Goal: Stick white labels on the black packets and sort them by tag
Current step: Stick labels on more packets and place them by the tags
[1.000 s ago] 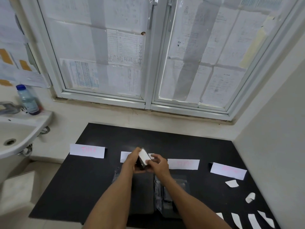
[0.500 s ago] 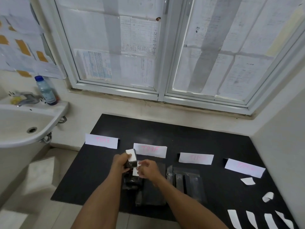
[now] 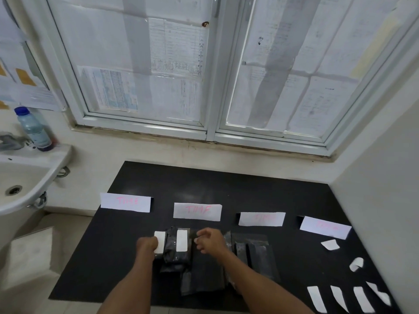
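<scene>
- Directly under the left hand [image 3: 147, 244]: small black plastic packet with a white rectangular label [image 3: 160, 240], flat on the black table top [image 3: 226, 182].
- Left hand: fingers curled at the packet's left edge, apparently gripping it. Exact contact hidden by the knuckles.
- Right hand [image 3: 209, 243]: loosely curled, holding nothing, hovering just right of the labelled pair.
- Between the two hands: second labelled black packet [image 3: 179, 256], touching the first, label face up.
- Orientation of both labelled packets: long axis running away from the body, far ends pointing at the white paper tag lettered TIME in pink [image 3: 197, 212] just beyond the hands.
- Step judged in hand: placement of the labelled packet in the pile below that tag.
- Deciding relation for the coming move: heap of unlabelled black packets [image 3: 254, 252] just outboard of the right hand, well apart from the left.
- Heap's long axes likewise away from the body, slightly fanned. Right hand clearly nearer, so judged the likelier hand for the next pick.
- Beside the right forearm, towards the near table edge: row of white label strips [image 3: 339, 299], roughly parallel and pointing away from the body.
- Beyond those strips: curled white backing scraps [image 3: 356, 264].
- Beneath the right wrist: large flat black bag [image 3: 204, 277], partly under the labelled pair.
- Risk noted: black packets on a black top, edges hard to read.
</scene>
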{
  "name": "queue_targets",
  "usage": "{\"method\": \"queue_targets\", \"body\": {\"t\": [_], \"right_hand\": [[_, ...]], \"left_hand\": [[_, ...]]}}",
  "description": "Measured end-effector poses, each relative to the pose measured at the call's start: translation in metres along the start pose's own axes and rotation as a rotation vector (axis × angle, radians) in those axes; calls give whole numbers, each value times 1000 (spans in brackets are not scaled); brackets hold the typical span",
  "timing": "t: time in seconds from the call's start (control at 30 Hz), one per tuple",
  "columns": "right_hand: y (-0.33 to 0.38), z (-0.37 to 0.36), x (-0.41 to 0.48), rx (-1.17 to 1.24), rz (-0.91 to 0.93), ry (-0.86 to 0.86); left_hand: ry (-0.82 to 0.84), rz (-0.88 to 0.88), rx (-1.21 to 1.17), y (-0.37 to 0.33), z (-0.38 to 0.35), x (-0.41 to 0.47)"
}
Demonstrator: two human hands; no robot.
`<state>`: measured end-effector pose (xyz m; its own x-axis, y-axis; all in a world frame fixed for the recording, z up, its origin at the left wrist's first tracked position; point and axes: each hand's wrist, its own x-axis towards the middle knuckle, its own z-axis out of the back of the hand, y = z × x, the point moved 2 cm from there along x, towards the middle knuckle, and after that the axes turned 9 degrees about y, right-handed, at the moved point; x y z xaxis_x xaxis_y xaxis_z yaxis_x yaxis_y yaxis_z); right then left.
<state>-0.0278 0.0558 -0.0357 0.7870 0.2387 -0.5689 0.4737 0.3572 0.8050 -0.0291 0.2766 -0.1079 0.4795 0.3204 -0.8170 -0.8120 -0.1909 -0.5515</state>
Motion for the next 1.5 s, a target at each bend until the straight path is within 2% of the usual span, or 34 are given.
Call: {"method": "queue_targets", "body": {"t": [0.17, 0.4, 0.57, 0.67, 0.8, 0.97, 1.1, 1.3, 1.4, 1.5], "right_hand": [[-15, 19, -1, -56, -59, -67], [-37, 35, -8, -128, -159, -110], [-45, 42, -13, -210, -184, -134], [-49, 46, -15, -240, -237, -167], [-54, 44, -22, -262, -291, -224], [-65, 32, -21, -88, -338, -222], [-84, 27, -2, 1, -316, -274], [-92, 20, 14, 180, -373, -241], [-50, 11, -15, 254, -414, -200], [-50, 8, -17, 412, -441, -190]], "left_hand": [[-72, -5, 65, 5, -3, -9], [-13, -22, 51, 3, -18, -19], [-132, -19, 305, -18, -20, -36], [-172, -221, 513, -36, -39, -63], [-126, -477, 698, -44, -70, -78], [55, -563, 738, -34, -101, -93], [149, -520, 762, -22, -107, -96], [185, -472, 666, -19, -103, -100], [216, -459, 639, -21, -102, -104], [238, -432, 630, -20, -101, -105]]}}
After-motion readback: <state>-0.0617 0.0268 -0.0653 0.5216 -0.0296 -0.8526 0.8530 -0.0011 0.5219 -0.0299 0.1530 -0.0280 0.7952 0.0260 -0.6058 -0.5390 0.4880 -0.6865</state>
